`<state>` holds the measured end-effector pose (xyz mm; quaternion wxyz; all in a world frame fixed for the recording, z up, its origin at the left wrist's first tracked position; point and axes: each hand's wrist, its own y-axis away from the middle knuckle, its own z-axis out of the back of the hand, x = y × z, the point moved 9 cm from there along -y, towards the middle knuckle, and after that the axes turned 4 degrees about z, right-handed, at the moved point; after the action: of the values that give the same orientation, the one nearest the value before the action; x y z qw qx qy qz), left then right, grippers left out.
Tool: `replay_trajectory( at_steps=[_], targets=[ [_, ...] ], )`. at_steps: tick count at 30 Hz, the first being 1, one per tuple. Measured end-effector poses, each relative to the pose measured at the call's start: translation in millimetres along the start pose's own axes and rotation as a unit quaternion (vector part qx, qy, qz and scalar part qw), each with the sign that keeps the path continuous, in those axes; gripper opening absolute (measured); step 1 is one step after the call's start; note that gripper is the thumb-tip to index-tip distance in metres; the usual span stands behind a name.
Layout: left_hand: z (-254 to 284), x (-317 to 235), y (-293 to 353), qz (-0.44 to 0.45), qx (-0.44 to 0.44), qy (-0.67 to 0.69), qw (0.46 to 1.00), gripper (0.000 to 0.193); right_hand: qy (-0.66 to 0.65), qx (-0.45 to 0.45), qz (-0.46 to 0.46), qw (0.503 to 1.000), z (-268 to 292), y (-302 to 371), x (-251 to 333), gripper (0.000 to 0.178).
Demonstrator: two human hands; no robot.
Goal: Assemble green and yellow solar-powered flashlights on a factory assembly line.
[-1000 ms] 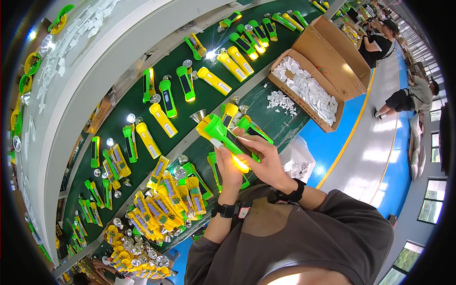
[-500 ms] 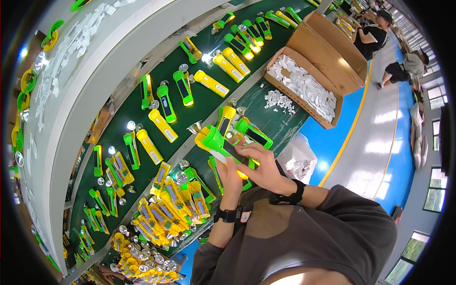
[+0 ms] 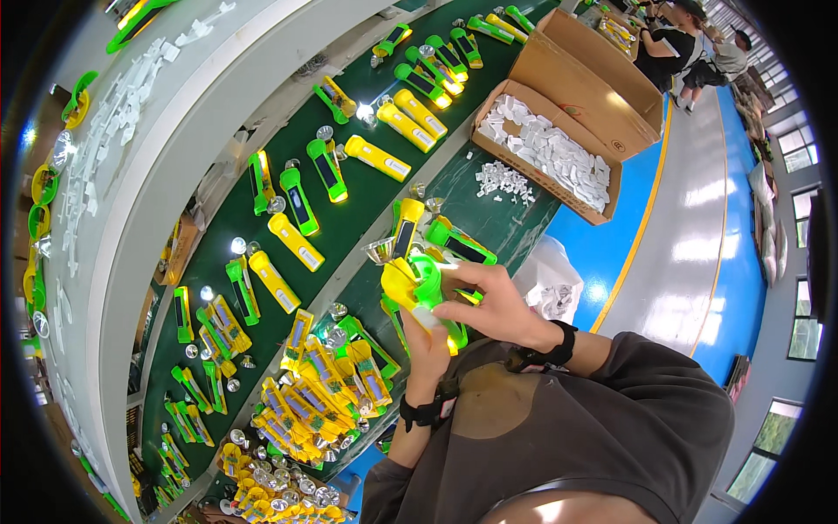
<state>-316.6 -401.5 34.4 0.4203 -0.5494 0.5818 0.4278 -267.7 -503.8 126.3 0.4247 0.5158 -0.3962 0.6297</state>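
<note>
Between my two hands is a flashlight casing in two colours, its yellow half (image 3: 400, 284) on the left and its green half (image 3: 427, 281) on the right. The two halves look slightly parted at the wide head end. My left hand (image 3: 425, 348) grips the casing from below, on the yellow side. Fingers of my right hand (image 3: 491, 301) press on the green side. A silver reflector cup (image 3: 380, 251) sits just beside the yellow head. Behind the casing lie a yellow flashlight half with a dark panel (image 3: 407, 229) and a green one (image 3: 454, 237).
Across the green conveyor belt (image 3: 340, 231) lie several yellow and green flashlights, some lit. Yellow halves with reflectors form a pile (image 3: 305, 410) at near left. A cardboard box of white parts (image 3: 546, 188) stands at far right, small white pieces (image 3: 504, 182) beside it. People (image 3: 672, 48) are beyond.
The casing has turned in my hands: the green shell faced up, and now the yellow half shows on the left with green on the right. My right hand has shifted slightly right.
</note>
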Motion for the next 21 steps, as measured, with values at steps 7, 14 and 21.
replay_trajectory(
  at_steps=[7, 14, 21],
  targets=[
    [10, 9, 4, 0.013, -0.039, -0.059, 0.997, 0.054, -0.021, 0.010, -0.019, 1.000, 0, 2, -4, 0.031],
    [-4, -6, -2, 0.079, -0.001, -0.019, 0.997, 0.056, -0.007, -0.004, -0.034, 0.999, -1, -1, -19, 0.035],
    [-7, 19, 20, 0.127, 0.028, 0.142, 0.981, 0.059, 0.191, 0.024, 0.033, 0.981, -1, 7, -11, 0.041]
  ],
)
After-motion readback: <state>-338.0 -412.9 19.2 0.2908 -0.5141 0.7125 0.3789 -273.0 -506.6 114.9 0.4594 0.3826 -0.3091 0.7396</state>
